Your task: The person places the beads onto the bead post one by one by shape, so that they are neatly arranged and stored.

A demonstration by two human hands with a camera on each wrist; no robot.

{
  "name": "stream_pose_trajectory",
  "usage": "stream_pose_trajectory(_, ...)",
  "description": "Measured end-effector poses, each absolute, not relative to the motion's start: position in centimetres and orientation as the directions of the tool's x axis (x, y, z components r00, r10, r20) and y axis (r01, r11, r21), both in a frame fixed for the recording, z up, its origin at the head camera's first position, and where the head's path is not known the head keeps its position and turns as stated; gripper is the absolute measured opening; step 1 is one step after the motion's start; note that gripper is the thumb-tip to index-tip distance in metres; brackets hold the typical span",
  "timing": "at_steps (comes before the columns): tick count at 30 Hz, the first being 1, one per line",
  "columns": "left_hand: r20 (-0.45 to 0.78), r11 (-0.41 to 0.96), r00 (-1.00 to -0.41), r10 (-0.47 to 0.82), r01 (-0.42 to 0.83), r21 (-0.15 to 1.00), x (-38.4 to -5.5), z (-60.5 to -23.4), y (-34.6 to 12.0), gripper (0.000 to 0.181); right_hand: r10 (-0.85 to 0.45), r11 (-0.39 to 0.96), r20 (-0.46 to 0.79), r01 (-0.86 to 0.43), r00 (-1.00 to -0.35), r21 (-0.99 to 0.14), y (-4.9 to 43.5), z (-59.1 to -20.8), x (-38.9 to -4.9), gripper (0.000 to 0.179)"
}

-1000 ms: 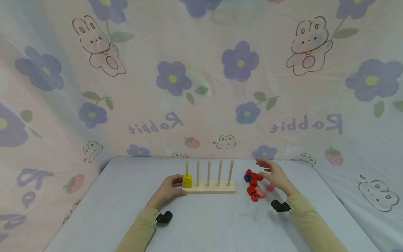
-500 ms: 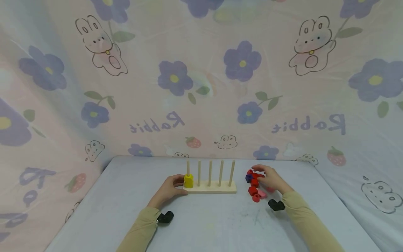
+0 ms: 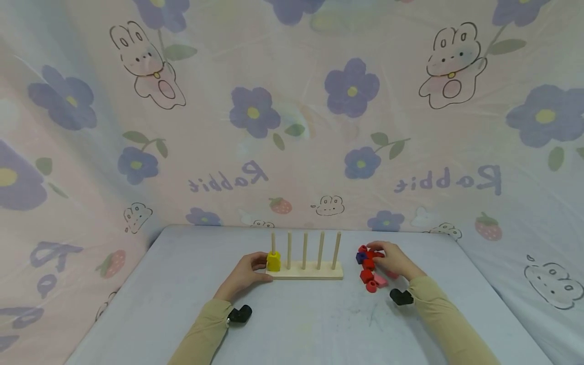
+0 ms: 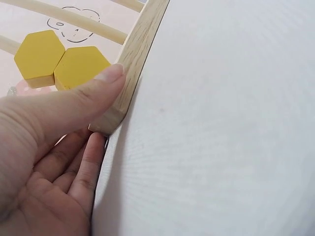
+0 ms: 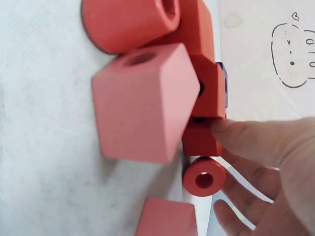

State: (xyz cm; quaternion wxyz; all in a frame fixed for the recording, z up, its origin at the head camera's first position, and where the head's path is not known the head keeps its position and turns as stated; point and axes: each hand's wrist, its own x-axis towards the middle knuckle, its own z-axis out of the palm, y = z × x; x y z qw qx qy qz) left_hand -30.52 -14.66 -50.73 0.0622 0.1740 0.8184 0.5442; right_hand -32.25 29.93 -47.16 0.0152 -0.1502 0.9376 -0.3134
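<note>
My left hand (image 3: 248,274) grips the left end of a wooden peg stand (image 3: 305,274). In the left wrist view, its thumb (image 4: 106,81) presses the base's front edge and the fingers pass behind. Two yellow hexagonal beads (image 4: 81,64) are stacked on the leftmost peg; the other pegs are bare. My right hand (image 3: 394,259) is at the loose beads on the right. In the right wrist view, its thumb touches a red block bead (image 5: 202,139), with the fingers on the far side; their contact is partly hidden.
Around the right hand lie a pink block bead (image 5: 130,108), a red round bead (image 5: 204,177), a second pink bead (image 5: 167,219) and a dark blue bead (image 3: 361,257). A patterned cloth (image 3: 292,152) hangs behind the white table (image 3: 310,324).
The right hand has moved left and down onto the red beads, its fingers drawing in around one. The left hand keeps its hold on the peg stand.
</note>
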Motion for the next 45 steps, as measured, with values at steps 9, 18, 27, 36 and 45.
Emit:
stream_pose_trajectory(9,0.089,0.357,-0.933,0.349,0.220,0.908,-30.6,-50.8,-14.6,0.064,-0.282,0.779,0.094,-0.285,-0.955,-0.558,30.1,-46.9,-32.1,0.031)
stream_pose_trajectory(18,0.081,0.347,-0.931,0.357,0.213,0.913,-30.2,-50.4,-14.6,0.064,-0.267,0.756,0.075,-0.257,-0.961,-0.602,30.3,-47.2,-31.8,0.029)
stream_pose_trajectory(27,0.090,0.336,-0.929,0.360,0.219,0.916,-30.4,-50.7,-14.7,0.065,-0.236,0.750,0.119,-0.259,-0.964,-0.609,30.2,-47.7,-31.6,0.032)
stream_pose_trajectory(36,0.089,0.317,-0.928,0.361,0.212,0.925,-30.5,-50.8,-14.7,0.064,-0.251,0.711,0.261,-0.361,-0.932,-0.604,30.3,-46.2,-30.9,0.029)
stream_pose_trajectory(45,0.117,0.319,-0.924,0.364,0.242,0.916,-30.6,-51.0,-14.6,0.062,-0.288,0.599,0.280,-0.401,-0.916,-0.694,29.5,-43.5,-30.2,0.036)
